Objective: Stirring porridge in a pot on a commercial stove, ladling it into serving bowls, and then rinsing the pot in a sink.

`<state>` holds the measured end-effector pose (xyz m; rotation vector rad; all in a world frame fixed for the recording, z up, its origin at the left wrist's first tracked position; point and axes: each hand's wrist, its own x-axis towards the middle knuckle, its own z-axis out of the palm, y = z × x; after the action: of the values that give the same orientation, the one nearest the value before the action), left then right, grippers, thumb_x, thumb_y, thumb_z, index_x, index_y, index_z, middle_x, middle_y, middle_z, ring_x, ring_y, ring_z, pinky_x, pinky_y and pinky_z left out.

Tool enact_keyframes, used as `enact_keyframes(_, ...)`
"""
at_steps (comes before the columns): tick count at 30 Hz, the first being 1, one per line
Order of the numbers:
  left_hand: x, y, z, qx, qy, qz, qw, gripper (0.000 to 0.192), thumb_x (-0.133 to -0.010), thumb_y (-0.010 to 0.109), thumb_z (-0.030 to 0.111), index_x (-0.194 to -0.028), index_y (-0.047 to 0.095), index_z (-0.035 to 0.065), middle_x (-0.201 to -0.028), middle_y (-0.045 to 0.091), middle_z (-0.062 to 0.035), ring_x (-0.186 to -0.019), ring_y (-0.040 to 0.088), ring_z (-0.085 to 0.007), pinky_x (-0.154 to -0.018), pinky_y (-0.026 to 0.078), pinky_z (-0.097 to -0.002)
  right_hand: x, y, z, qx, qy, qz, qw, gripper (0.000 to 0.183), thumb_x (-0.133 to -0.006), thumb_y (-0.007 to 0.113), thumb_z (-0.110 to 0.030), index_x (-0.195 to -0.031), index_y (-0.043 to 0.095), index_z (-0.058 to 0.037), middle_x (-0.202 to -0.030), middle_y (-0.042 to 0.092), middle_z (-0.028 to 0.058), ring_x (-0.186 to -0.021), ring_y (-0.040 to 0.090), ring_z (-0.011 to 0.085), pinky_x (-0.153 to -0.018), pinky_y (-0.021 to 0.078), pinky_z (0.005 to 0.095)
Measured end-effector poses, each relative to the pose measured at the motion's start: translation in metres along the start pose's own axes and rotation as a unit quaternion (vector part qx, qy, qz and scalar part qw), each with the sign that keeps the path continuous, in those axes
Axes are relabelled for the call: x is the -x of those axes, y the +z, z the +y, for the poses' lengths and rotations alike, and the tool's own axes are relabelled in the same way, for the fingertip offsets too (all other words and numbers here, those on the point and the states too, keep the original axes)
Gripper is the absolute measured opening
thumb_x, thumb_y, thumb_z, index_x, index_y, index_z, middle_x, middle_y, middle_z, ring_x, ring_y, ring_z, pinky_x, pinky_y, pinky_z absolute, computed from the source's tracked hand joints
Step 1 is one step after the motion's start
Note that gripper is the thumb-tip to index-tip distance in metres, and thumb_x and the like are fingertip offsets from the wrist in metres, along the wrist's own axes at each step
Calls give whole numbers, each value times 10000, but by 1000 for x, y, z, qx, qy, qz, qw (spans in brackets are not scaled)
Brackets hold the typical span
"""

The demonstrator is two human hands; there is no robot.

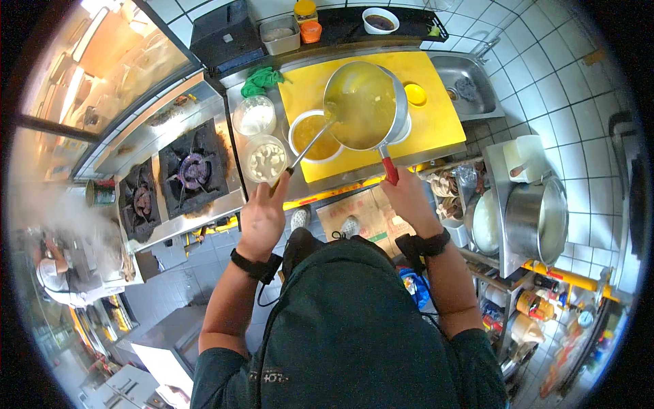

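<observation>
My right hand (409, 197) grips the red handle of a metal saucepan (398, 120), held above a yellow cutting board (434, 128). Yellowish, steaming broth (365, 120) lies in the pan. My left hand (263, 220) is closed on the handle of a ladle (312, 145), whose head dips into the broth at the pan's left side. Left of the pan, a white bowl (317, 158) of orange-yellow soup stands on the board. Another white bowl (406, 130) is mostly hidden under the pan. Two clear tubs, one with white contents (257, 118), one with pale pieces in liquid (265, 159), stand further left.
A gas stove (191, 171) stands left, its larger burner lit. Behind the board are a green cloth (261, 82) and a black shelf (342, 30) with containers. A sink (465, 87) and large pots (531, 220) are to the right. A co-worker (56, 276) stands far left near steam.
</observation>
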<state>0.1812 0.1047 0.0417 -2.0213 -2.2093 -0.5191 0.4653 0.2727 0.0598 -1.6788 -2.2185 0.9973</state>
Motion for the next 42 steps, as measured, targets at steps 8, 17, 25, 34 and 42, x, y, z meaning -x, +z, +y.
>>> enact_keyframes(8,37,-30,38,-15,-89,-15,996,566,-854,620,-33,-1399,695,100,-851,547,-97,-757,636,-285,-608,551,-406,-26,2,42,-33,-101,-17,994,284,-947,703,-232,-957,632,43,-913,685,290,-882,674,484,-764,520,529)
enact_keyframes(17,14,8,20,9,-95,-5,995,576,-877,606,-1,-1429,671,148,-886,576,-99,-765,644,-298,-631,564,-418,-26,0,25,-43,-64,-49,996,285,-942,712,-239,-972,630,32,-931,692,292,-904,673,499,-765,515,555)
enact_keyframes(25,51,-24,-20,32,-63,-13,997,528,-867,651,-15,-1381,709,90,-830,559,-94,-747,622,-282,-617,532,-404,-25,-1,-7,-20,22,-66,997,265,-950,693,-197,-1035,630,46,-941,697,289,-919,708,449,-779,550,507)
enact_keyframes(34,13,10,-36,79,-51,-11,995,583,-869,621,-10,-1440,661,100,-888,578,-115,-794,645,-291,-665,552,-405,-20,5,-21,8,14,-53,998,295,-953,693,-239,-1010,636,45,-876,691,271,-850,706,429,-722,530,495)
enact_keyframes(42,50,-20,-45,46,-59,-27,997,528,-872,636,-30,-1384,702,78,-843,563,-100,-730,624,-288,-597,536,-416,-29,7,-6,20,-10,-57,998,287,-946,693,-239,-999,633,37,-864,670,279,-843,682,451,-718,516,507)
